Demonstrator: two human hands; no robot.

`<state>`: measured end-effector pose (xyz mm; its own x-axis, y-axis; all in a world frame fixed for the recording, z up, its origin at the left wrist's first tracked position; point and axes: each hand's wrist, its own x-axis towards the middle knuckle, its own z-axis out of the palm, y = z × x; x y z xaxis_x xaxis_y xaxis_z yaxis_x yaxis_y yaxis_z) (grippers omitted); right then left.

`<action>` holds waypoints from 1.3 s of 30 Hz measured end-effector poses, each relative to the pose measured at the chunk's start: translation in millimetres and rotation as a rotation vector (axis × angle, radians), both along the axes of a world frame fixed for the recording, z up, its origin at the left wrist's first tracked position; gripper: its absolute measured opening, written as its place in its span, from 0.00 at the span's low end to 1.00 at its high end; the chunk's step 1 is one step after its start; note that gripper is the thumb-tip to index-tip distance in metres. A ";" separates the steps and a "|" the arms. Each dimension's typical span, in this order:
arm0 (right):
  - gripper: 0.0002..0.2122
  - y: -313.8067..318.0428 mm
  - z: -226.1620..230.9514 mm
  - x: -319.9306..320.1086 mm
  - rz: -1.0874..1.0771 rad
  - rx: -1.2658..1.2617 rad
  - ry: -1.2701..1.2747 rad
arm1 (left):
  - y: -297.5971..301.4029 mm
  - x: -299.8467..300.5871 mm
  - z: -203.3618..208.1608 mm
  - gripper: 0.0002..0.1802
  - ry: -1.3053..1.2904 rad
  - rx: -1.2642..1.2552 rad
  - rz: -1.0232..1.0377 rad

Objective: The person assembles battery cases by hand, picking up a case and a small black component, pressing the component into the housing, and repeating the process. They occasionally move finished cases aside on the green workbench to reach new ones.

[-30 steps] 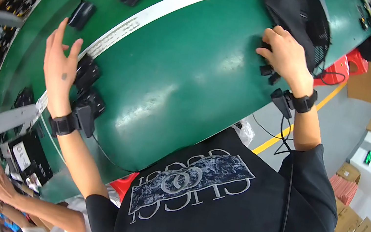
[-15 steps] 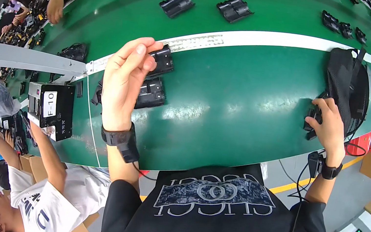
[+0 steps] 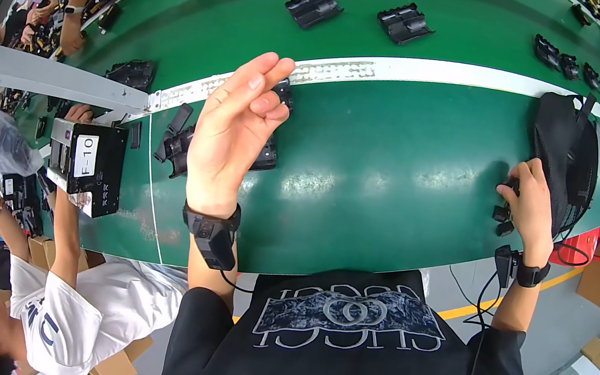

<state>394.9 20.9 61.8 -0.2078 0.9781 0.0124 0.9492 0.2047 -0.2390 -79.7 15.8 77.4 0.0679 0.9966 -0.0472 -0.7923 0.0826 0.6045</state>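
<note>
My left hand (image 3: 233,132) is raised over the table's left part, palm turned up and fingers loosely extended, with the thumb lying near them. Nothing shows in it. Behind it, partly covered, lie black plastic housing pieces (image 3: 266,157), and more black pieces (image 3: 177,148) sit just to its left. At the right, my right hand (image 3: 533,203) rests on the table with fingers curled over a small black part (image 3: 502,213), mostly hidden under the hand. A black mesh bag (image 3: 563,154) lies right beside that hand.
The green table (image 3: 366,223) has a white dividing strip (image 3: 456,74). Beyond it lie black housings (image 3: 313,7) and smaller black parts (image 3: 556,56). A black labelled box (image 3: 105,177) stands at left below a grey metal beam (image 3: 47,75). A co-worker in white (image 3: 84,318) sits at left.
My left hand has moved slightly right and its fingers have straightened, covering more of the housings. My right hand stays on the small black part. The co-worker's hand now shows behind the box.
</note>
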 end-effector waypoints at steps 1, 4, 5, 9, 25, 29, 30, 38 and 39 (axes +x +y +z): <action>0.16 0.3 2.2 -2.8 0.007 0.003 0.000 | -0.9 0.4 -0.8 0.15 0.002 0.006 0.010; 0.14 -0.4 10.4 -19.5 0.000 0.038 -0.053 | -4.2 -3.4 -0.3 0.11 0.173 0.009 0.072; 0.14 3.0 12.0 -26.0 0.002 0.044 -0.054 | -3.3 -4.5 -0.4 0.09 0.342 0.001 0.117; 0.12 8.8 12.1 -52.8 0.134 0.070 0.128 | -6.9 -12.3 -14.0 0.08 1.003 -0.030 0.342; 0.07 18.3 -27.1 -109.0 0.475 0.063 0.233 | 1.1 -12.2 -22.5 0.23 2.203 0.388 0.110; 0.07 22.1 -25.3 -96.1 0.521 0.034 0.237 | 14.2 -2.5 -27.9 0.27 2.207 0.471 0.073; 0.07 22.7 -24.0 -94.2 0.502 0.027 0.239 | 16.8 -1.1 -28.4 0.27 2.205 0.488 0.067; 0.07 23.5 -26.7 -98.4 0.415 -0.048 0.312 | 28.0 15.0 -25.0 0.26 2.136 0.352 -0.152; 0.07 23.5 -27.2 -99.5 0.388 -0.060 0.319 | 26.0 23.4 -25.7 0.26 2.135 0.350 -0.153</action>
